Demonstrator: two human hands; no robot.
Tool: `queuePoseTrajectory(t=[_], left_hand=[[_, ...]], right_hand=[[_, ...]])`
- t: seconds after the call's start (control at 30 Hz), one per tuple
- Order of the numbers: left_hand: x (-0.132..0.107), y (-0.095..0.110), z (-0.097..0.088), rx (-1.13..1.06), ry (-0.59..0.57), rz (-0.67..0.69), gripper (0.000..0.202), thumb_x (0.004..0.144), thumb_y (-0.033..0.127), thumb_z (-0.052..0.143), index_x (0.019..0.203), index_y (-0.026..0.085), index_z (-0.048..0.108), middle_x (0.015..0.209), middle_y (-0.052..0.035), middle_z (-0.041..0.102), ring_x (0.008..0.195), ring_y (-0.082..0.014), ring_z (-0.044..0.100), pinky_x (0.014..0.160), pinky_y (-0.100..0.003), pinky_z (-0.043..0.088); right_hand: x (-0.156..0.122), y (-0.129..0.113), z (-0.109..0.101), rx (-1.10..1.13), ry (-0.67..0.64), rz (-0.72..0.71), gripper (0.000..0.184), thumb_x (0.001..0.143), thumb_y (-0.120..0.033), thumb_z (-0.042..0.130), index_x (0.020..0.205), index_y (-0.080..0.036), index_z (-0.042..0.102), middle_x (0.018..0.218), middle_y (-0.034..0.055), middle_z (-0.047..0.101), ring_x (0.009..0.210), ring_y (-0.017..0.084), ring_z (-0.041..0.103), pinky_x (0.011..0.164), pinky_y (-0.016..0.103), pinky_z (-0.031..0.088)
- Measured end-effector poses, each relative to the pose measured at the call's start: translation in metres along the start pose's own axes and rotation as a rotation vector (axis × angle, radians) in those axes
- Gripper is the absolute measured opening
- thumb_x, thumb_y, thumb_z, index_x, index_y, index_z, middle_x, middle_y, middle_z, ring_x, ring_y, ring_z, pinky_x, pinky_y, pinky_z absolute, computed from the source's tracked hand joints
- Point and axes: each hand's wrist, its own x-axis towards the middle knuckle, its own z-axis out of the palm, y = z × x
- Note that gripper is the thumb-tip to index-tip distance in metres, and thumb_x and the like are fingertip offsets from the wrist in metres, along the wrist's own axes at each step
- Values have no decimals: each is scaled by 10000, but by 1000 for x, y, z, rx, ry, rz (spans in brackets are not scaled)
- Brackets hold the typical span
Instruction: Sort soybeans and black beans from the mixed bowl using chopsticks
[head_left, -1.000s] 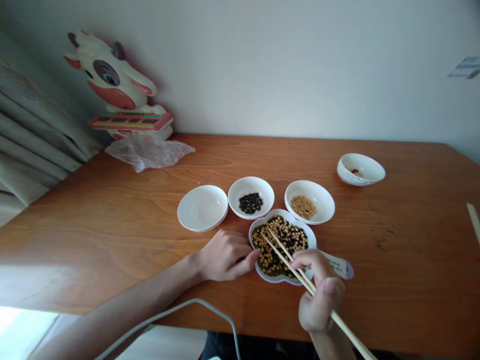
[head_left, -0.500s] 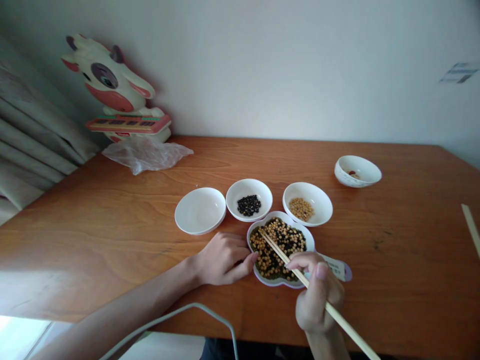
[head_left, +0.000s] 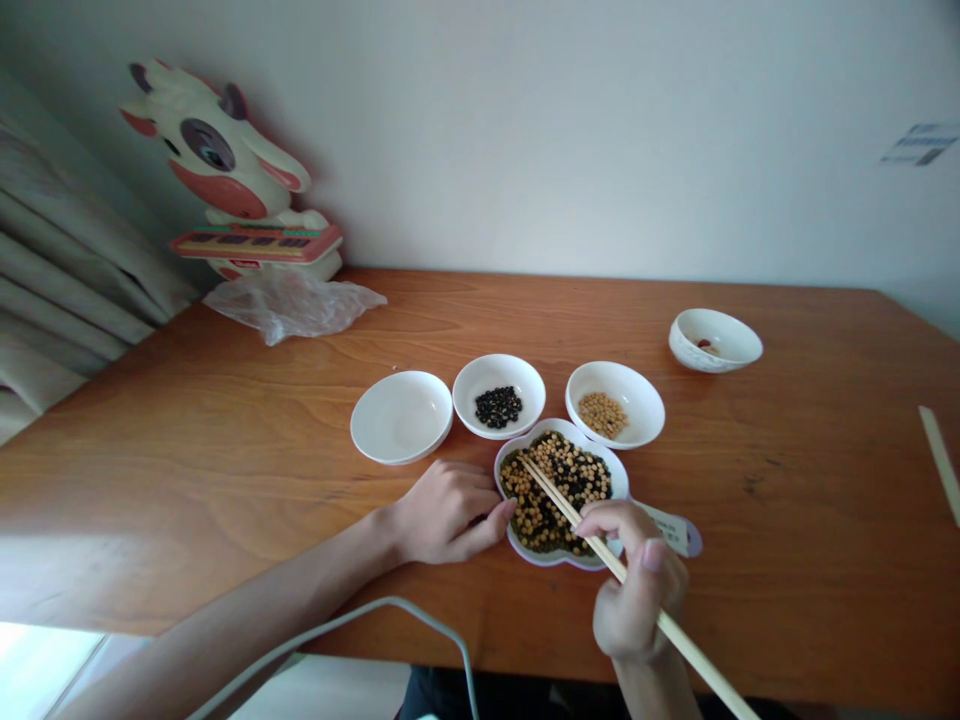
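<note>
In my right hand [head_left: 641,580] is a pair of wooden chopsticks [head_left: 559,500], their tips down among the beans at the upper left of a scalloped dish [head_left: 555,562]. That dish is white with a lilac rim and a labelled handle at its right. Mixed yellow, black and green beans [head_left: 547,520] fill it. My left hand [head_left: 454,512] rests on the table, fingers curled, its thumb against the dish's left rim; whether the fingers hold anything is hidden. Behind the dish stand a bowl of black beans [head_left: 499,407], a bowl of yellow beans [head_left: 602,414] and a bare white bowl [head_left: 401,417].
A white bowl [head_left: 715,340] with a few small bits inside stands at the back right. A cow-shaped toy keyboard [head_left: 255,240] and a crumpled plastic bag [head_left: 296,305] are at the back left. A grey cable [head_left: 390,603] loops across the front. A pale stick [head_left: 941,460] lies far right.
Hardly anything differs. The whole view has shifted very slightly, while both hands and the chopstick tips keep nearly the same place at the dish.
</note>
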Motion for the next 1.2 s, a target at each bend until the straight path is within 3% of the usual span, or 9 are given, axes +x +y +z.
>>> queuePoseTrajectory(t=[0.13, 0.23, 0.67, 0.93, 1.2], left_hand=[[-1, 0, 0, 6, -8, -7, 455, 1092, 262, 421, 666, 194, 567, 657, -22, 625, 584, -138, 566, 587, -325, 397], [-2, -1, 1, 19, -19, -11, 459, 1092, 272, 420, 664, 193, 566, 652, -25, 625, 580, -140, 561, 588, -329, 392], [-2, -1, 1, 13, -13, -11, 468, 1095, 278, 421, 657, 190, 562, 647, -24, 618, 576, -138, 559, 584, -320, 381], [-1, 1, -1, 10, 4, -13, 476, 1098, 276, 413, 660, 188, 578, 641, -31, 633, 576, -136, 573, 587, -297, 404], [-1, 0, -1, 2, -13, -14, 467, 1097, 276, 415, 663, 190, 567, 650, -25, 627, 579, -135, 569, 593, -297, 397]], right_hand=[[0, -2, 1, 22, -6, 41, 697, 1080, -584, 129, 818, -222, 664, 794, 66, 690, 787, 223, 668, 691, 392, 482], [0, -3, 1, 57, 13, 57, 709, 1077, -605, 108, 832, -223, 653, 811, 61, 684, 805, 218, 659, 703, 383, 482], [-3, 0, 1, -60, -53, -4, 594, 1096, -500, 173, 827, -219, 623, 802, 59, 674, 763, 216, 630, 694, 381, 445], [-2, -2, -1, -50, -39, -35, 401, 1086, -218, 322, 894, -208, 673, 860, 61, 718, 847, 214, 684, 771, 386, 497], [-2, -1, -2, -15, -2, -33, 417, 1084, -197, 320, 884, -201, 686, 864, 61, 726, 863, 204, 704, 781, 382, 529]])
